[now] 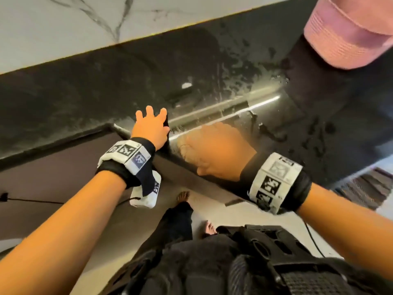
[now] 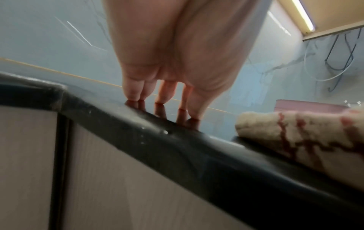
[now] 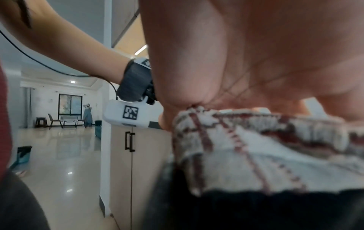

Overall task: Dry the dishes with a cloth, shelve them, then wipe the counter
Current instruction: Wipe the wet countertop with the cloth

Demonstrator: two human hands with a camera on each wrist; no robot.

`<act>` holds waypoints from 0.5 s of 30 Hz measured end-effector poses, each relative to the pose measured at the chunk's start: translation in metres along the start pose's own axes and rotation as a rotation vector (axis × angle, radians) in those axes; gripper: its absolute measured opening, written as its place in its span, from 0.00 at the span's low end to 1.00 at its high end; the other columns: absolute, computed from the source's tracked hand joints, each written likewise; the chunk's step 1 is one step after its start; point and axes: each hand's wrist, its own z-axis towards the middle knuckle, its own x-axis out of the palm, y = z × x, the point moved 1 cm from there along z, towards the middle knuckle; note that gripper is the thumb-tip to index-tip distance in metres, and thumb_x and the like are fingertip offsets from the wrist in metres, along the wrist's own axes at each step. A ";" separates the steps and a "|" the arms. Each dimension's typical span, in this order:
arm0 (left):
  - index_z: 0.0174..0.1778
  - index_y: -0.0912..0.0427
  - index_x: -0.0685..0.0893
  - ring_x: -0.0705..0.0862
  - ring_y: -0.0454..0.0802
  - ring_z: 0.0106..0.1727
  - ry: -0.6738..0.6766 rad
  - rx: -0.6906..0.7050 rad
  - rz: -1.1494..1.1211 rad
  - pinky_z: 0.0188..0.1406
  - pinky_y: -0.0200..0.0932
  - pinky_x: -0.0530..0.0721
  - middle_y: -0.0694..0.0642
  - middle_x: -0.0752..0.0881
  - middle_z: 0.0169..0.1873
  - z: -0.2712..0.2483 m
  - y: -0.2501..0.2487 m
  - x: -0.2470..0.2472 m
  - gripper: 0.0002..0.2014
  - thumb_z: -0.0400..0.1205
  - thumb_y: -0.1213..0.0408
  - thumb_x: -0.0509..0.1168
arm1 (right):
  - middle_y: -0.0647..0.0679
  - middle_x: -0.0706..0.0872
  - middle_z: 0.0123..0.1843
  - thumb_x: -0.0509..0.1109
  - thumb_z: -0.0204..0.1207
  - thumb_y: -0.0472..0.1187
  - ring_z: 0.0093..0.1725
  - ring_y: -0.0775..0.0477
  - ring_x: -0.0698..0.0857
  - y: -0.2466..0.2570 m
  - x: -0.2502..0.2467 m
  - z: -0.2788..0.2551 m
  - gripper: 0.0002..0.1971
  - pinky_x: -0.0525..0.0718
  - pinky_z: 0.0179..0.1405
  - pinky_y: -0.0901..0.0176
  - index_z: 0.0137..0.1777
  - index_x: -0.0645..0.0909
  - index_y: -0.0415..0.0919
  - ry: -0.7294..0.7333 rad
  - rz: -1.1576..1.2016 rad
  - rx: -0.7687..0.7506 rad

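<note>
The black counter (image 1: 85, 99) is wet, with water streaks and drops across its middle and right. My left hand (image 1: 152, 124) rests on it near the front edge, its straight, spread fingertips (image 2: 135, 96) touching the surface and holding nothing. My right hand (image 1: 217, 147), blurred, is just to the right of it at the counter's edge. It presses down on a bunched white cloth with red stripes (image 3: 256, 152), with the fingers curled over it. The cloth (image 2: 295, 132) lies on the counter edge and is mostly hidden under the hand in the head view.
A pink ribbed tub (image 1: 350, 28) stands on the counter at the far right. A white marble wall (image 1: 63, 28) backs the counter. Below are beige cabinet doors (image 3: 141, 155) with a black handle (image 3: 130, 141). My bare feet (image 1: 182, 196) stand on the tiled floor.
</note>
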 end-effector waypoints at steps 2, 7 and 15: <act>0.81 0.59 0.56 0.57 0.70 0.76 -0.016 0.066 -0.001 0.64 0.60 0.71 0.66 0.56 0.78 -0.015 -0.004 0.009 0.25 0.87 0.64 0.53 | 0.39 0.46 0.85 0.47 0.71 0.72 0.81 0.27 0.46 0.013 0.013 -0.018 0.40 0.51 0.77 0.30 0.82 0.42 0.60 -0.037 0.015 -0.028; 0.76 0.63 0.62 0.62 0.69 0.72 0.000 0.092 -0.002 0.61 0.59 0.72 0.67 0.62 0.73 -0.036 -0.025 0.015 0.23 0.86 0.61 0.55 | 0.37 0.72 0.76 0.42 0.66 0.70 0.73 0.25 0.72 0.004 0.028 -0.051 0.39 0.72 0.64 0.27 0.77 0.65 0.58 -0.065 -0.005 -0.030; 0.81 0.59 0.51 0.45 0.71 0.81 0.058 0.139 -0.001 0.73 0.72 0.59 0.66 0.46 0.81 -0.048 -0.074 0.024 0.36 0.83 0.47 0.58 | 0.44 0.70 0.79 0.23 0.67 0.75 0.75 0.33 0.71 -0.062 0.057 -0.107 0.44 0.75 0.64 0.32 0.81 0.50 0.57 -0.045 0.146 0.291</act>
